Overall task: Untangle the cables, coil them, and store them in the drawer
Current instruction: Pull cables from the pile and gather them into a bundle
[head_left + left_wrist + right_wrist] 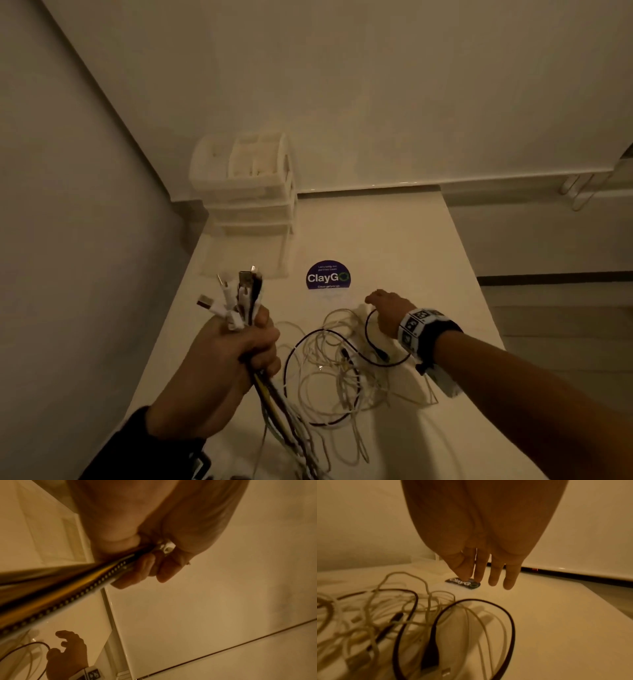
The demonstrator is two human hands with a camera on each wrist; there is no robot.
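My left hand [236, 346] is raised above the table's left side and grips a bundle of cable ends [239, 294], with white and black plugs sticking up from the fist. The bundle [68, 592] runs down out of the fist [154, 563] toward the near edge. A tangle of white cables [342, 373] and a black cable [368, 325] lies on the white table [411, 246]. My right hand [387, 311] hovers over the tangle's far right, fingers [494, 574] straight and holding nothing. The black loop [511, 622] lies beneath it.
A white plastic drawer unit [253, 195] stands at the table's far left corner, with a translucent drawer [246, 260] that seems pulled out at its base. A round purple ClayGo sticker [327, 277] lies mid-table. Walls close off the left and the back.
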